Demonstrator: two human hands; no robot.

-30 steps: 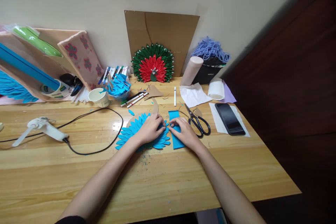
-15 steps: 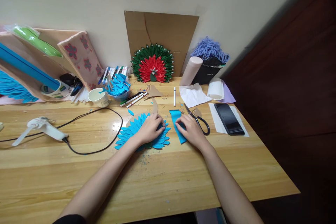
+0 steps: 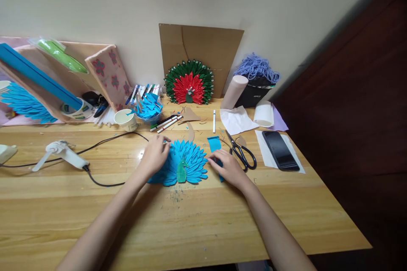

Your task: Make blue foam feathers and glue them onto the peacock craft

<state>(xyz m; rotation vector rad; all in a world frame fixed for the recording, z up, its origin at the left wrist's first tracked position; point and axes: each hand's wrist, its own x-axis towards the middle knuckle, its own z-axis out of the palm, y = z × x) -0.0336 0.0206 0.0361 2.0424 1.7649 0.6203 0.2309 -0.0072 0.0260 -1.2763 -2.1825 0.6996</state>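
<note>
Blue paper peacock (image 3: 195,163) noted on the table (image 3: 197,228), centre of frame. Its left side is partly covered by the left hand (image 3: 155,154), fingers loosely curled; the right hand (image 3: 227,167) is held, fingers bent, over a blue strip (image 3: 214,144). Whether anything is gripped by either cannot be told. Scissors (image 3: 244,156) are seen right of centre; a red-and-green peacock (image 3: 190,87) is placed before cardboard (image 3: 203,46), upper centre.
</note>
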